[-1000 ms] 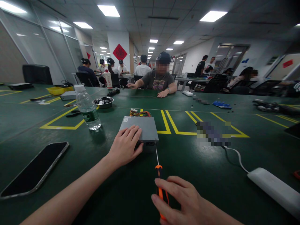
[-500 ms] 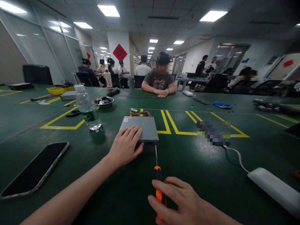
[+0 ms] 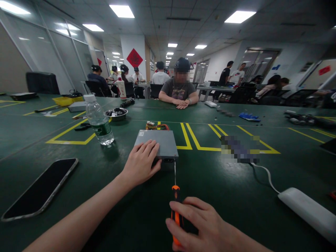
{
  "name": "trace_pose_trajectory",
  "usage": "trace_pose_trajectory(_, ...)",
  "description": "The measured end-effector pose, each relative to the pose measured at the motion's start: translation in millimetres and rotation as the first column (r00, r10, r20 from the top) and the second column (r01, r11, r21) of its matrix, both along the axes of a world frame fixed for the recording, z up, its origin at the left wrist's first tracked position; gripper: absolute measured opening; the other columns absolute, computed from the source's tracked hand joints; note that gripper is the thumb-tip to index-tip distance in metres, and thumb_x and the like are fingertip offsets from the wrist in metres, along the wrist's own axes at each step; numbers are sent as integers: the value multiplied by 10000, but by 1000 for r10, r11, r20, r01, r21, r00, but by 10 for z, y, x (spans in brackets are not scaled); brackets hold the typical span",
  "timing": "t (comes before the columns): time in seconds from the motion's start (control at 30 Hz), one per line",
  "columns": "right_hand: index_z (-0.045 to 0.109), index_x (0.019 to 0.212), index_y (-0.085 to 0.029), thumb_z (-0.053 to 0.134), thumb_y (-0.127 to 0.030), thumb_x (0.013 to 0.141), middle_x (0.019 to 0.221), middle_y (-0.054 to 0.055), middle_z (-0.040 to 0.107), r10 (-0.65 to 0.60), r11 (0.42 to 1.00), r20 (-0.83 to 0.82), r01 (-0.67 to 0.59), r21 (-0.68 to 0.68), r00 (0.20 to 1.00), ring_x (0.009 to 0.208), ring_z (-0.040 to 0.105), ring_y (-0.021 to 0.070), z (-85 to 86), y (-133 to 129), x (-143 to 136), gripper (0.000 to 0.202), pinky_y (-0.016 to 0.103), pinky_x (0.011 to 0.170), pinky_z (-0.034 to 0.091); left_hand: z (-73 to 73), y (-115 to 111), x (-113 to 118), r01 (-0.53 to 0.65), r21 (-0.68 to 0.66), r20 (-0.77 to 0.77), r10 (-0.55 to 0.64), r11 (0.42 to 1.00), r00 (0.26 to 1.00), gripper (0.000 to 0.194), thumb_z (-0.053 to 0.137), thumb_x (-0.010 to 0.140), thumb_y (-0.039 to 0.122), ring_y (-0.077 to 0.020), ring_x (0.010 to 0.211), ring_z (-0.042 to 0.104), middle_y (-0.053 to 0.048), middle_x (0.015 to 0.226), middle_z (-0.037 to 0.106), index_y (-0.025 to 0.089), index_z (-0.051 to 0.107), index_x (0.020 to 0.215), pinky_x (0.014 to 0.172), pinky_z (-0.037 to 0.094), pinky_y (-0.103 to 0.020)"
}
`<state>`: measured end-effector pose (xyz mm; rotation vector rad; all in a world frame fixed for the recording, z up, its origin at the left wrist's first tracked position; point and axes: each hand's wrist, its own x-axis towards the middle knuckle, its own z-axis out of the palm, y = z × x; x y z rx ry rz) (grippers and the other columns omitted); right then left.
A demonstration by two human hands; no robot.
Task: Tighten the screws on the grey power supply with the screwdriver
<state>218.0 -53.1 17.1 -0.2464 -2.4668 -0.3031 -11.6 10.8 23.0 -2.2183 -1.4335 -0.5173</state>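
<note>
**Open-plan office, lit from overhead**

Tiled ceiling [image 3: 157, 15], rectangular light panels [image 3: 121, 11] on, rows running back. Glass partition [image 3: 39, 52] along the left. White column [image 3: 132, 41] carries a red diamond poster [image 3: 134, 57]. Glossy double door [image 3: 262, 63] back right. Green tabletop [image 3: 223, 196] up front, yellow tape lines [image 3: 210, 149]; black chairs [image 3: 245, 94] beyond.

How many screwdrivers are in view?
1 clearly: the orange screwdriver in the right hand, pointing at the gray box. The red object at the right edge is too cropped to identify.
</note>
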Motion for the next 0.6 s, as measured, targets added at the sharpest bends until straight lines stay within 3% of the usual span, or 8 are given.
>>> trace_pose_trajectory(0.1,606,922,-166,467,-303,944,913,105,678,-19,999,-80,22,31,997,705,651,127,-79,-8,11,197,266,745,518,5,-2,5,-4,-4,-6,4,1000,1000,455,388,866,382,-267,1211,450,-128,1300,506,140,457,1245,971,379,-422)
trace_pose_trajectory(0.17,593,882,-150,484,-312,937,931,118,675,-31,999,-105,34,27,994,726,652,129,-111,-8,38,203,269,768,510,8,-4,8,-5,-1,-8,5,1000,1000,453,384,867,385,-267,1207,454,-125,1298,508,141,460,1241,973,378,-420)
trace_pose_trajectory(0.33,567,963,-121,405,-355,964,958,142,673,14,1000,-46,-15,-10,999,942,633,168,-46,11,56,285,290,815,502,-5,2,2,1,10,-7,-1,1000,1000,450,397,860,385,-268,1198,464,-127,1286,518,144,465,1234,968,383,-423)
trace_pose_trajectory(0.5,591,1010,-143,394,-321,968,954,131,673,5,1000,-15,-5,-9,1000,756,661,147,-6,12,37,269,284,739,527,-19,8,-5,-1,22,-11,1,1000,1000,449,397,860,387,-272,1187,473,-124,1287,519,141,472,1229,962,390,-421)
trace_pose_trajectory(0.6,589,991,-126,403,-305,964,958,145,666,34,999,-47,-33,8,998,792,659,162,14,10,54,260,289,766,523,-17,4,-5,-6,13,-11,7,1000,1000,454,388,865,392,-270,1195,467,-122,1295,512,147,463,1240,966,386,-424)
